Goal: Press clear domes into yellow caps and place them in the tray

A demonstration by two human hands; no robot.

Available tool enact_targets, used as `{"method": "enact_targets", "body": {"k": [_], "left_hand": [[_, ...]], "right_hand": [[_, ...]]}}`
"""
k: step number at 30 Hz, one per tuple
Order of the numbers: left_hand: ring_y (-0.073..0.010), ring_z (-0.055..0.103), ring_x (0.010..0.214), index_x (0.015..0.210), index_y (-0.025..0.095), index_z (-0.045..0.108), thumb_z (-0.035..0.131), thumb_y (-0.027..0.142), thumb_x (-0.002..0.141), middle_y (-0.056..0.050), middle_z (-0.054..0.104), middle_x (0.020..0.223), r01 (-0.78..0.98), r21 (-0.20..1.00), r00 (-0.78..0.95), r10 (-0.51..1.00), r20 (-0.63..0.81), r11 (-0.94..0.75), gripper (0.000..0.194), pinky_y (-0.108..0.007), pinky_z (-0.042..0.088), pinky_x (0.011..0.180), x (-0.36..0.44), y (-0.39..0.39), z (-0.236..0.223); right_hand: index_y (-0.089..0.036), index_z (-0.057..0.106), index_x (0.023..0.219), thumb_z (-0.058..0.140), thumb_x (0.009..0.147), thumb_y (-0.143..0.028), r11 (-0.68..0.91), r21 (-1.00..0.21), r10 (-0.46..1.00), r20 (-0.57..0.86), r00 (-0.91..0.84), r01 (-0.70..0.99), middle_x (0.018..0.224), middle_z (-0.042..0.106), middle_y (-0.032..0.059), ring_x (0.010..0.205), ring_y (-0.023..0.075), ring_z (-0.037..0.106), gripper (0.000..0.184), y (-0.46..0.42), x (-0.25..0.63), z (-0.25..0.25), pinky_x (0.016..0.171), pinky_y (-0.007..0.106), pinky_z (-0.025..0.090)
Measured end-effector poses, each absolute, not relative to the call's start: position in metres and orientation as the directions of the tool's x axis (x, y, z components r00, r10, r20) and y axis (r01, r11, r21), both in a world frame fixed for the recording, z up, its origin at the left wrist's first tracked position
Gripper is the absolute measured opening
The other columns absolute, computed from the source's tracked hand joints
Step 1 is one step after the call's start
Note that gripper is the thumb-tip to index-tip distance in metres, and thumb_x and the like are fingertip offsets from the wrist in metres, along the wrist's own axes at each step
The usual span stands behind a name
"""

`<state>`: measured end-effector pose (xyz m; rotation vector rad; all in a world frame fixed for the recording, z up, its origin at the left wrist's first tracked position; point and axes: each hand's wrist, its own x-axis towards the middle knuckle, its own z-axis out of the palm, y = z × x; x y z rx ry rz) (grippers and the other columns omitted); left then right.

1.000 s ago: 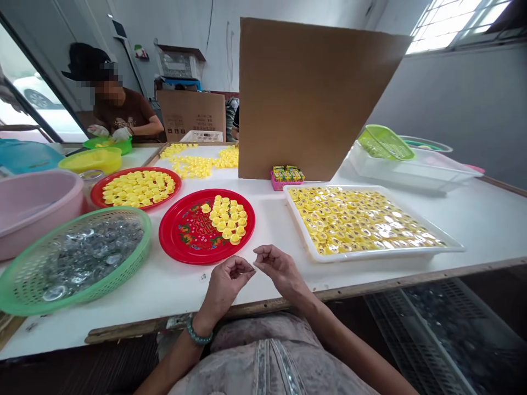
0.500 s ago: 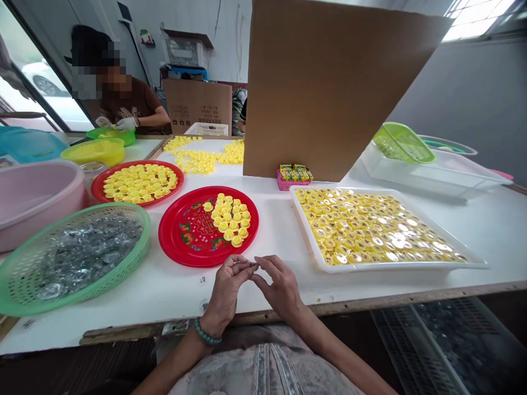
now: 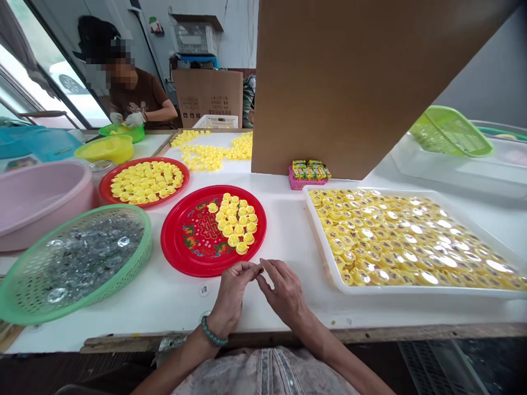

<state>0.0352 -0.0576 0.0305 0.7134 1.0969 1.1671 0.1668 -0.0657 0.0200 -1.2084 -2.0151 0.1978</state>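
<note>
Fingertips of my left hand (image 3: 231, 293) pinch a tiny dark-edged piece, too small to make out. From the other side my right hand (image 3: 285, 293) meets it, thumb and forefinger closed around the same spot. Both hands are just above the white table, close to its front edge. Beyond them lies a red patterned tray (image 3: 177, 241) with a cluster of small yellow hat-shaped pieces (image 3: 234, 219) on its right half. Right of my hands, a white tray (image 3: 329, 274) is filled with yellow pieces under shiny clear tops. A small round printed disc (image 3: 204, 289) lies left of my left hand.
At left, a green basket (image 3: 144, 241) holds clear plastic pieces, beside a pink basin (image 3: 45, 181). Another red tray (image 3: 107, 197) carries yellow pieces. A cardboard panel (image 3: 329, 82) stands behind a pink basket (image 3: 302, 185) of small packets. A gloved co-worker (image 3: 144, 99) sits far left.
My view has shifted, so the white tray looks larger and nearer. My hands stay together at the small piece, with slight finger movement. The co-worker's hands have moved slightly.
</note>
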Motion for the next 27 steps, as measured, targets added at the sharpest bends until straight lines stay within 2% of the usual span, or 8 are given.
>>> {"method": "enact_targets", "body": {"k": [5,8,10,12,15,18,22,27], "left_hand": [[-0.0159,0.062,0.077,0.073,0.013,0.068,0.07,0.031,0.068,-0.005,0.069,0.073,-0.397,0.862,-0.011,0.938,-0.346,0.314,0.019,-0.028,0.046,0.077,0.044,-0.053,0.03],[-0.0171,0.062,0.08,0.077,0.013,0.068,0.066,0.034,0.071,-0.006,0.07,0.078,-0.323,0.895,0.018,0.948,-0.318,0.306,0.021,-0.029,0.046,0.078,0.045,-0.051,0.03],[-0.0183,0.062,0.082,0.084,0.015,0.068,0.059,0.036,0.077,-0.008,0.07,0.084,-0.129,0.956,0.059,0.965,-0.256,0.262,0.025,-0.031,0.047,0.077,0.04,-0.045,0.031],[-0.0204,0.061,0.087,0.094,0.016,0.067,0.053,0.034,0.081,-0.009,0.069,0.093,0.214,0.971,0.072,0.989,-0.127,0.109,0.026,-0.034,0.046,0.08,0.028,-0.033,0.034],[-0.0247,0.054,0.103,0.105,0.015,0.063,0.054,0.022,0.078,-0.011,0.064,0.11,0.703,0.674,0.192,0.973,0.129,-0.228,0.029,-0.039,0.039,0.093,0.007,-0.004,0.04],[-0.0257,0.053,0.102,0.105,0.013,0.062,0.051,0.014,0.076,-0.012,0.064,0.107,0.815,0.37,0.447,0.89,0.088,-0.446,0.031,-0.039,0.039,0.092,-0.007,0.023,0.044],[-0.0264,0.056,0.095,0.096,0.014,0.064,0.05,0.018,0.077,-0.011,0.067,0.091,0.804,0.258,0.562,0.827,-0.034,-0.536,0.025,-0.035,0.044,0.081,-0.008,0.039,0.046],[-0.0276,0.057,0.095,0.102,0.012,0.064,0.053,0.023,0.076,-0.013,0.067,0.096,0.826,0.241,0.529,0.848,-0.018,-0.51,0.031,-0.035,0.044,0.081,-0.008,0.034,0.043]], "right_hand": [[-0.018,0.05,0.118,0.051,0.088,-0.023,0.483,-0.517,0.837,0.51,-0.199,0.706,0.096,0.063,0.0098,0.088,0.0211,0.059,0.031,-0.062,0.165,0.012,0.076,0.035,0.05],[-0.018,0.054,0.112,0.052,0.086,-0.019,0.451,-0.542,0.854,0.494,-0.166,0.709,0.092,0.065,0.0074,0.084,0.0196,0.06,0.026,-0.06,0.169,0.009,0.074,0.033,0.05],[-0.019,0.056,0.108,0.055,0.084,-0.019,0.425,-0.585,0.87,0.474,-0.134,0.691,0.09,0.065,0.006,0.082,0.0185,0.061,0.024,-0.058,0.173,0.007,0.073,0.031,0.05],[-0.02,0.057,0.105,0.057,0.082,-0.018,0.396,-0.626,0.888,0.449,-0.105,0.672,0.09,0.065,0.0051,0.081,0.0176,0.061,0.024,-0.057,0.177,0.007,0.072,0.03,0.051],[-0.02,0.058,0.105,0.058,0.08,-0.017,0.368,-0.661,0.908,0.407,-0.099,0.654,0.092,0.064,0.0049,0.083,0.0172,0.061,0.025,-0.056,0.183,0.006,0.073,0.029,0.051],[-0.02,0.059,0.107,0.058,0.081,-0.018,0.354,-0.689,0.92,0.38,-0.101,0.632,0.091,0.064,0.0046,0.081,0.0163,0.061,0.026,-0.059,0.187,0.008,0.074,0.029,0.052],[-0.022,0.059,0.11,0.059,0.081,-0.02,0.344,-0.71,0.926,0.364,-0.098,0.615,0.095,0.064,0.0056,0.083,0.0171,0.062,0.029,-0.064,0.194,0.013,0.074,0.03,0.054],[-0.022,0.06,0.109,0.059,0.081,-0.023,0.341,-0.715,0.924,0.373,-0.078,0.61,0.096,0.064,0.0065,0.083,0.0175,0.062,0.028,-0.067,0.203,0.017,0.069,0.029,0.056]]}}
